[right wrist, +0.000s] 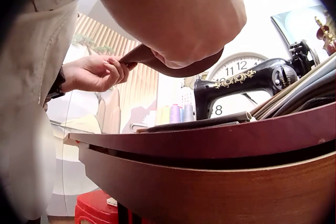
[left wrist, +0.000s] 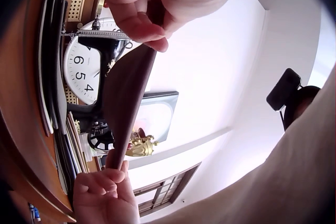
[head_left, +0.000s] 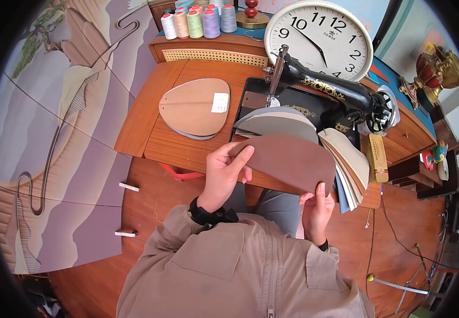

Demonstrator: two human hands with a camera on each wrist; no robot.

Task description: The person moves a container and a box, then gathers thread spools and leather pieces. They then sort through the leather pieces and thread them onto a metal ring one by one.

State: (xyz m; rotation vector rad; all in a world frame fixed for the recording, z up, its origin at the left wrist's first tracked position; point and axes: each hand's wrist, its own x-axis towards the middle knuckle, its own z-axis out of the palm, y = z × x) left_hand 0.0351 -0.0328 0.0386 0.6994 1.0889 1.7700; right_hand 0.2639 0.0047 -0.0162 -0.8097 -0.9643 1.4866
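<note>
A reddish-brown rounded piece (head_left: 287, 163) is held up over the table's front edge. The left hand (head_left: 226, 172) pinches its left end between thumb and fingers; the right hand (head_left: 317, 212) pinches its lower right end. In the left wrist view the brown piece (left wrist: 127, 92) is seen nearly edge-on, stretched between the left hand (left wrist: 173, 3) above and the right hand (left wrist: 105, 195) below. The right wrist view shows the left hand (right wrist: 94, 73) gripping one end, while the right hand (right wrist: 173, 24) covers part of the piece (right wrist: 197, 68).
Grey rounded pieces (head_left: 280, 124) lie before a black sewing machine (head_left: 325, 87). A fanned stack (head_left: 351, 164) overhangs the front edge beside a yellow box (head_left: 378, 158). Tan pieces (head_left: 195, 108) lie left. Thread spools (head_left: 195, 24) and a clock (head_left: 319, 37) stand behind.
</note>
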